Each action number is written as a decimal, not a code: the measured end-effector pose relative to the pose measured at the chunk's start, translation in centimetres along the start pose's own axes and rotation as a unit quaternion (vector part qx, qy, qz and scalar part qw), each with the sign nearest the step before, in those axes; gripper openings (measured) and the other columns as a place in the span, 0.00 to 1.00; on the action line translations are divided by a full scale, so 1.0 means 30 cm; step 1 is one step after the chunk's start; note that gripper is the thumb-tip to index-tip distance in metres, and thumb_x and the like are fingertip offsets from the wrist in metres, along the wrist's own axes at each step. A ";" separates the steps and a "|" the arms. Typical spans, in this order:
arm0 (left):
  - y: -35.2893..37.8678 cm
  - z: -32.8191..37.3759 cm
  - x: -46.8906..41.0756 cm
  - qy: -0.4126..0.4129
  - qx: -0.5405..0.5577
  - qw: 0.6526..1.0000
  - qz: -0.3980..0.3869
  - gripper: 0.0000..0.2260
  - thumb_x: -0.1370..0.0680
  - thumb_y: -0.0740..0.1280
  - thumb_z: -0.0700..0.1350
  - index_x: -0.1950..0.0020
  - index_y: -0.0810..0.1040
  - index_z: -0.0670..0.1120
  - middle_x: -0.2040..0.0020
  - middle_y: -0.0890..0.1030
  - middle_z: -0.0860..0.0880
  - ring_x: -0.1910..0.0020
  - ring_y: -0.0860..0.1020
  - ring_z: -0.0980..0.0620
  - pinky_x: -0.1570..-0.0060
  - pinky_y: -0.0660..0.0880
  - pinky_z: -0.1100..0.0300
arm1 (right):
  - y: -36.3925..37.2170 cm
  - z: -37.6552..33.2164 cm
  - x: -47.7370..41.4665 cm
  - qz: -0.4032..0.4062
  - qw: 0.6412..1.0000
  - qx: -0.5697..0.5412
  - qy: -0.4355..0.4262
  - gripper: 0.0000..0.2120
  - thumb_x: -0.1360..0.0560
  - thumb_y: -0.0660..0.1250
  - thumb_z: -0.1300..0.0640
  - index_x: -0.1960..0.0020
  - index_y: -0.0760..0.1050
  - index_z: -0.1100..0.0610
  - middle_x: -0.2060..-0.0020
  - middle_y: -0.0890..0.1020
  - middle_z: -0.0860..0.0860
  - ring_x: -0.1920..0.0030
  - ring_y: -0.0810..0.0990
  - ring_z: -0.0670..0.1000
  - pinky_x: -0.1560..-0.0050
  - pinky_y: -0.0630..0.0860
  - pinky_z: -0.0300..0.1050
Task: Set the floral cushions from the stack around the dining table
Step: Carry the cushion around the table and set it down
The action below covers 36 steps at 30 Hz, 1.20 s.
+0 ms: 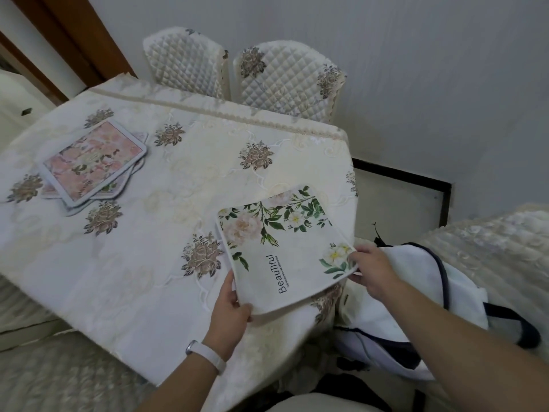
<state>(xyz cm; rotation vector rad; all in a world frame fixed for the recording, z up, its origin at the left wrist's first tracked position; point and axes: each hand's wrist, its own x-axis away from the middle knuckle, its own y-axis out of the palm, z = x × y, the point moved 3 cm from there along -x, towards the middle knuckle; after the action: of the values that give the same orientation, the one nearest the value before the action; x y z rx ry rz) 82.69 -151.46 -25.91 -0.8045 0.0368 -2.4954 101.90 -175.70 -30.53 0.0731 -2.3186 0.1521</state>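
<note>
Floral cushion (285, 251) reaches the table (133, 263) edge — left hand (230, 304), right hand (374, 272) pinch its corners.

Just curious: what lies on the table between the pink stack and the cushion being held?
Head view: only flower-patterned tablecloth lies between the pink stack and the held cushion.

Desk cloth (142, 263) cream, brown rosettes. Near-corner cushion (285, 248) white, green leaves, pale blooms. Far-left stack (92, 165) pink floral, grey-edged.
</note>
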 end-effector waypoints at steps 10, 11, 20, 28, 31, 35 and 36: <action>-0.128 -0.019 -0.164 0.001 -0.044 0.997 0.068 0.25 0.25 0.60 0.31 0.29 0.70 0.49 0.49 0.79 0.48 0.56 0.78 0.48 0.59 0.78 0.48 | 0.046 0.164 0.155 -0.043 0.992 0.113 0.023 0.09 0.26 0.62 0.68 0.49 0.75 0.59 0.50 0.82 0.59 0.54 0.83 0.58 0.65 0.79 0.45; -0.133 -0.022 -0.185 0.001 -0.053 0.996 0.072 0.25 0.25 0.61 0.32 0.30 0.70 0.49 0.48 0.79 0.46 0.57 0.78 0.47 0.58 0.78 0.48 | 0.052 0.184 0.166 -0.037 0.993 0.106 0.020 0.08 0.26 0.62 0.68 0.49 0.75 0.60 0.50 0.82 0.59 0.53 0.83 0.58 0.65 0.80 0.47; -0.155 -0.026 -0.319 0.027 -0.146 0.987 0.066 0.23 0.25 0.60 0.31 0.32 0.72 0.47 0.46 0.79 0.47 0.56 0.77 0.52 0.54 0.72 0.58 | 0.103 0.295 0.221 0.003 0.994 0.108 -0.012 0.11 0.25 0.62 0.69 0.56 0.75 0.53 0.56 0.81 0.52 0.57 0.81 0.53 0.67 0.80 0.44; -0.159 -0.005 -0.415 0.077 -0.221 0.972 0.010 0.23 0.24 0.62 0.34 0.30 0.71 0.48 0.43 0.77 0.48 0.47 0.77 0.47 0.48 0.73 0.54 | 0.112 0.265 0.153 0.035 0.985 0.166 -0.035 0.06 0.24 0.61 0.65 0.50 0.73 0.56 0.58 0.79 0.53 0.61 0.80 0.55 0.62 0.81 0.50; -0.157 -0.002 -0.415 0.080 -0.251 0.965 -0.013 0.26 0.26 0.64 0.34 0.28 0.69 0.47 0.40 0.77 0.47 0.45 0.76 0.46 0.45 0.73 0.52 | 0.109 0.284 0.155 0.034 0.982 0.184 -0.042 0.06 0.23 0.62 0.62 0.47 0.71 0.54 0.57 0.78 0.52 0.59 0.80 0.56 0.61 0.79 0.49; -0.157 -0.016 -0.410 0.107 -0.316 0.942 -0.043 0.30 0.28 0.68 0.41 0.27 0.66 0.47 0.37 0.74 0.47 0.38 0.73 0.42 0.39 0.71 0.44 | 0.093 0.321 0.170 0.042 0.975 0.213 -0.054 0.12 0.24 0.64 0.59 0.42 0.69 0.52 0.58 0.79 0.50 0.56 0.81 0.54 0.54 0.79 0.50; -0.157 -0.019 -0.411 0.111 -0.319 0.940 -0.049 0.29 0.29 0.68 0.41 0.28 0.67 0.47 0.38 0.74 0.48 0.39 0.73 0.42 0.40 0.72 0.44 | 0.092 0.322 0.176 0.041 0.974 0.214 -0.056 0.12 0.24 0.64 0.60 0.41 0.69 0.53 0.59 0.79 0.50 0.56 0.82 0.55 0.53 0.79 0.51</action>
<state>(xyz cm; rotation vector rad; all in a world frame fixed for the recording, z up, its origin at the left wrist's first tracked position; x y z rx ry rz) 88.71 -141.51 -32.18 -0.7663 0.9466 -2.6767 91.02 -174.28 -33.46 0.2080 -2.3636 0.7049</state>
